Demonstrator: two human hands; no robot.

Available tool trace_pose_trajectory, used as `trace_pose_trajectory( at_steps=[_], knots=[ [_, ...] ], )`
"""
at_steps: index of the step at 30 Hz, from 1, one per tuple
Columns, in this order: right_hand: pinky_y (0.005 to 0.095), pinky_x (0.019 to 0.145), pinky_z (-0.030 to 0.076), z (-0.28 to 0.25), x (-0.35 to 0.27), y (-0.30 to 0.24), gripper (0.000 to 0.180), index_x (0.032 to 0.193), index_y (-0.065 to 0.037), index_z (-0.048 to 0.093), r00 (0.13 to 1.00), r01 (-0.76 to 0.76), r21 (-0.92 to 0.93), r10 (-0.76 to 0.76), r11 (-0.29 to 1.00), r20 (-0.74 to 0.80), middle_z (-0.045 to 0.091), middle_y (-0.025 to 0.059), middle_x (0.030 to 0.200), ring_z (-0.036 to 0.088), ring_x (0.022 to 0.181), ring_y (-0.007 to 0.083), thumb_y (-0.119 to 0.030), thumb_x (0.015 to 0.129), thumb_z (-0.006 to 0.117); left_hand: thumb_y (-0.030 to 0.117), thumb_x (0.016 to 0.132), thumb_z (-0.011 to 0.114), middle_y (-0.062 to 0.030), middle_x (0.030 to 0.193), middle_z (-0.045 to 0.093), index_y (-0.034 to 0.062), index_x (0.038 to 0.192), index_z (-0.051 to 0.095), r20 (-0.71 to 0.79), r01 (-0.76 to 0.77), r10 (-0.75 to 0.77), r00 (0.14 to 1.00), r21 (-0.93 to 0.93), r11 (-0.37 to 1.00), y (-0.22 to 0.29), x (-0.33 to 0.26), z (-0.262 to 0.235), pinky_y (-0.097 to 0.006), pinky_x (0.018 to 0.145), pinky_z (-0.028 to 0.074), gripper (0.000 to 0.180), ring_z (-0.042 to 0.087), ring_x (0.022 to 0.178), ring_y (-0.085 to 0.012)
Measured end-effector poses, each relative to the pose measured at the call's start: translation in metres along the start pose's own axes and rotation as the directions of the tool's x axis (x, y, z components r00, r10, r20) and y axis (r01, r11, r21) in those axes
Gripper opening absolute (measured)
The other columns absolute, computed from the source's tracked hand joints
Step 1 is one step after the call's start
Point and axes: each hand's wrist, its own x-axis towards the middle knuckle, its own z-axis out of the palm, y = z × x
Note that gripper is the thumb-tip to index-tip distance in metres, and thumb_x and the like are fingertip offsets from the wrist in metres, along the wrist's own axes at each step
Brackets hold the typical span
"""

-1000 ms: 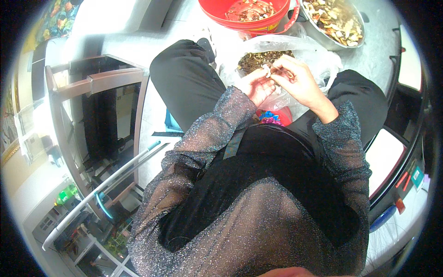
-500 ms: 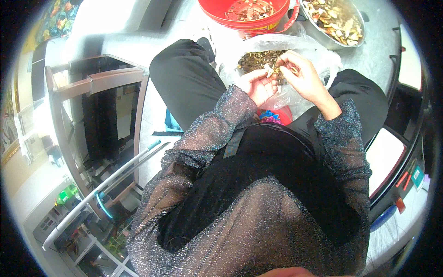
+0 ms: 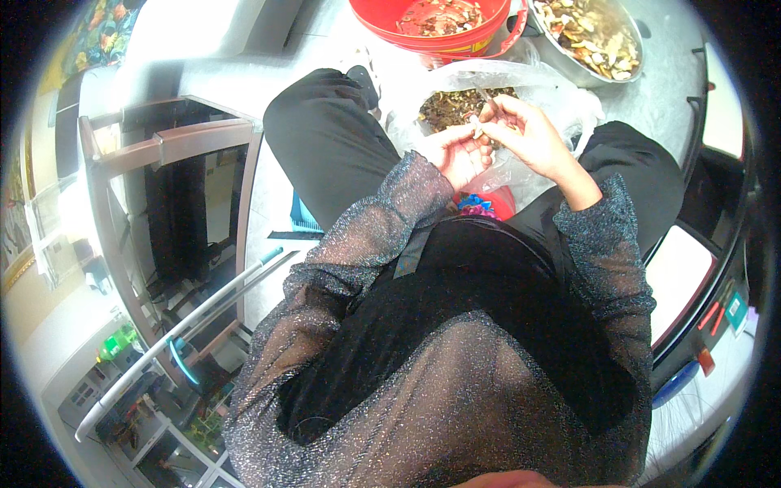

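Note:
My left hand is half curled, palm up, with its thumb and fingertips around a small pale piece of what looks like mushroom. From the right, the fingertips of my right hand pinch at the same piece. A thin dark sliver shows by the right fingers; its kind is unclear. Just beyond and beneath both hands, a clear plastic bag lies open between my knees. Brown and yellowish scraps fill it, partly hidden by the hands.
A red bucket with small bits inside stands beyond the bag. To its right is a metal basin of pale pieces in liquid. A grey-brown frame stands at left, a dark cabinet with white panels at right.
My right fingers have shifted slightly left and closed in on the left fingertips. The left hand stays nearly in place, and the pale piece is now more covered.

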Motion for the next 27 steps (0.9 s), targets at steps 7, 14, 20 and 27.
trace_pose_trajectory(
  at_steps=[7, 14, 20, 27],
  knots=[
    [0.0235, 0.071, 0.048, -0.003, 0.0, 0.006, 0.019, 0.104, -0.001, 0.055, 0.999, 0.022, 0.181, -0.027, 0.983, 0.027, 0.059, 0.0019, 0.09, 0.06, 0.08, 0.0084, -0.008, 0.088, 0.06, 0.012, 0.086, 0.06, -0.007, 0.089, 0.062, 0.0064, 0.105, 0.056, 0.072, -0.029, 0.025, 0.997, 0.047, 0.998, -0.002, 0.002, -0.005, -0.034, 0.075, 0.048, 0.02, 0.058, 0.08, -0.0185],
    [0.0259, 0.074, 0.045, -0.002, -0.005, 0.001, 0.025, 0.111, 0.001, 0.056, 0.982, 0.155, -0.188, -0.172, 0.97, -0.081, 0.06, 0.005, 0.091, 0.055, 0.084, 0.0112, -0.016, 0.093, 0.05, 0.011, 0.087, 0.06, -0.0071, 0.09, 0.061, 0.0053, 0.104, 0.055, 0.093, -0.076, 0.06, 0.994, 0.178, 0.981, 0.002, -0.002, -0.003, -0.034, 0.076, 0.05, 0.019, 0.058, 0.081, -0.0178],
    [0.0337, 0.084, 0.046, -0.001, -0.01, -0.004, 0.028, 0.11, 0.001, 0.056, 0.976, 0.16, -0.384, -0.204, 0.909, -0.077, 0.062, 0.0172, 0.104, 0.06, 0.097, 0.0302, -0.018, 0.092, 0.049, 0.01, 0.086, 0.061, -0.0072, 0.093, 0.063, 0.0016, 0.1, 0.059, 0.05, -0.195, 0.196, 0.979, 0.491, 0.849, 0.007, -0.003, -0.002, -0.032, 0.077, 0.05, 0.017, 0.061, 0.085, -0.0185],
    [0.0381, 0.075, 0.047, 0.001, -0.017, -0.008, 0.021, 0.102, -0.001, 0.055, 0.969, 0.219, -0.457, -0.246, 0.862, 0.001, 0.062, 0.0189, 0.095, 0.06, 0.088, 0.0346, -0.018, 0.092, 0.049, 0.005, 0.086, 0.059, -0.0109, 0.095, 0.063, -0.0031, 0.105, 0.057, 0.008, -0.181, 0.209, 0.978, 0.529, 0.829, 0.011, -0.002, -0.014, -0.033, 0.078, 0.053, 0.02, 0.063, 0.084, -0.0211]
  ],
)
